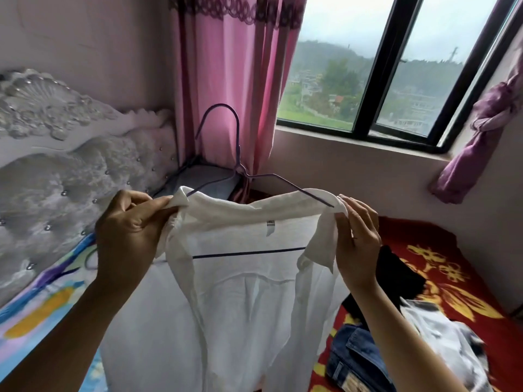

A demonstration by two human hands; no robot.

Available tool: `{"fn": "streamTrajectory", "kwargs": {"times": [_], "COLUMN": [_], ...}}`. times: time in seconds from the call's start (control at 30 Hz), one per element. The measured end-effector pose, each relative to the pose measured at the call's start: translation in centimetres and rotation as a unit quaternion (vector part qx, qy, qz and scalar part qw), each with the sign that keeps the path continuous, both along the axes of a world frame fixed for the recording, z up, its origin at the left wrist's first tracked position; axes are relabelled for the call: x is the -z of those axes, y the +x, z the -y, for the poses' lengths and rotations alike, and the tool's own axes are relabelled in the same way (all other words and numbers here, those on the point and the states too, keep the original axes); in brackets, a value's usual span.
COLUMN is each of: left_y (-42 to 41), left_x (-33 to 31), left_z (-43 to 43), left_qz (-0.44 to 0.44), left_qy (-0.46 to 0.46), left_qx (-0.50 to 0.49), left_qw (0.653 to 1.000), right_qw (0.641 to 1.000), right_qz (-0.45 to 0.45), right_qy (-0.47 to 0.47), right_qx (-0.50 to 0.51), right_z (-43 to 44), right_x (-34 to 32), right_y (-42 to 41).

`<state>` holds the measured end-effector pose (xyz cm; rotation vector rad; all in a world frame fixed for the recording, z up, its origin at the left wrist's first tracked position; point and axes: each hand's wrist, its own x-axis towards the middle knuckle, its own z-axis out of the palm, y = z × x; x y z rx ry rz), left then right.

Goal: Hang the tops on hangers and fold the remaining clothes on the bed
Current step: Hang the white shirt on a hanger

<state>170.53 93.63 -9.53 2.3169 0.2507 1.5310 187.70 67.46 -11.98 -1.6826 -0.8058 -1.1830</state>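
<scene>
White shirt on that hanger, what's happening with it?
A person holds up a thin white collared shirt and is fitting it onto a purple wire hanger. The left hand grips one shoulder, and the right hand pinches the fabric at the other. The hanger's arms are already inside the shirt. Blue denim jeans and a black garment lie rumpled on the red floral blanket.

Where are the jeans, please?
In the head view, the jeans lie at lower right on the red blanket, right of the white shirt and below a black garment.
</scene>
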Motion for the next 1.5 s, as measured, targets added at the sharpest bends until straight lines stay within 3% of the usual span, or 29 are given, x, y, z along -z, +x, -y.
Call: {"fn": "streamTrajectory", "kwargs": {"times": [0.1, 0.2, 0.27, 0.33, 0.43, 0.53, 0.6, 0.67, 0.73, 0.8, 0.93, 1.07, 1.27, 1.5], "left_y": [0.6, 0.9, 0.7, 0.2, -0.6, -1.2, -1.6, -2.0, -2.5, -3.3, -5.6, -7.1, -12.4, -19.4], "left_x": [0.3, 0.5, 0.3, -0.1, -0.4, -0.8, -1.4, -1.9, -2.2, -2.4, -2.1, -1.3, -4.6, -7.5], "left_z": [-0.1, -0.2, -0.1, -0.6, -2.1, -3.3, -3.6, -3.7, -4.0, -4.1, -2.6, -0.8, 0.5, 3.6], "left_qz": [-0.006, 0.004, 0.024, 0.043, 0.047, 0.047, 0.05, 0.047, 0.044, 0.055, 0.109, 0.043, 0.058, -0.164], "left_qy": [0.009, 0.014, 0.034, 0.064, 0.077, 0.04, 0.022, 0.022, 0.019, 0.023, 0.123, 0.199, 0.073, -0.065], "left_qx": [-0.024, -0.028, -0.023, -0.013, 0.008, 0.044, 0.052, 0.055, 0.054, 0.019, -0.11, -0.091, -0.187, -0.093], "left_qw": [1.0, 1.0, 0.999, 0.997, 0.996, 0.997, 0.997, 0.997, 0.997, 0.998, 0.98, 0.975, 0.978, 0.98], "right_qw": [0.999, 0.98, 0.967, 0.967, 0.971, 0.963, 0.906, 0.841, 0.829, 0.851, 0.873, 0.875, 0.868, 0.817], "right_qz": [0.024, 0.119, 0.132, 0.103, 0.072, -0.069, -0.229, -0.33, -0.369, -0.384, -0.397, -0.38, -0.353, -0.333], "right_qy": [0.025, -0.086, -0.151, -0.18, -0.223, -0.248, -0.321, -0.389, -0.366, -0.283, -0.163, -0.129, -0.141, -0.202], "right_qx": [0.033, 0.133, 0.159, 0.151, 0.051, -0.086, -0.151, -0.182, -0.204, -0.22, -0.232, -0.27, -0.32, -0.426], "right_z": [-0.8, -1.8, -2.3, -2.0, 0.1, 1.2, 0.6, -0.7, -2.1, -3.2, -5.6, -5.9, -4.5, -6.1], "right_x": [-0.2, -0.4, -0.9, -1.5, -2.9, -6.4, -8.8, -10.0, -10.3, -10.1, -9.8, -9.5, -10.4, -9.1], "right_y": [-0.4, -2.0, -2.9, -2.8, -2.4, -2.2, -1.5, -0.5, 0.0, 0.3, 1.0, 0.9, 0.4, -4.2]}}
